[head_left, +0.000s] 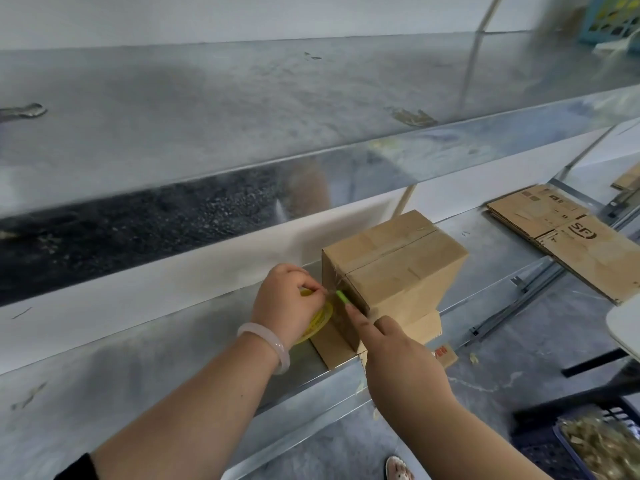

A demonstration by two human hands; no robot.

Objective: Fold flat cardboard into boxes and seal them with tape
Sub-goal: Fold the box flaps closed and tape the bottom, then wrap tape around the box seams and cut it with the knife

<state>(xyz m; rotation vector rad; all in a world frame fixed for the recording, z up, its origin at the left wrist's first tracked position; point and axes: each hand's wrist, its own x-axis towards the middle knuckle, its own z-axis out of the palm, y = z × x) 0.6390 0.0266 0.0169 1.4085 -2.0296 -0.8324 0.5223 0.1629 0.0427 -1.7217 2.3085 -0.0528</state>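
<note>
A folded brown cardboard box (398, 265) stands on a metal shelf (173, 344), its top seam covered with clear tape. My left hand (289, 303) grips a yellow tape dispenser (317, 322) with a green cutter tip (343, 297) held against the box's near left side. My right hand (398, 355) presses its straight index finger on the tape at that same side, just below the cutter. Flat cardboard (337, 348) lies under the box at the shelf edge.
A stack of flat printed cardboard (568, 233) lies on the shelf to the right. An upper metal shelf (242, 109) overhangs the work spot. A dark crate with yellowish contents (599, 448) sits on the floor at lower right, near a white table corner (627, 327).
</note>
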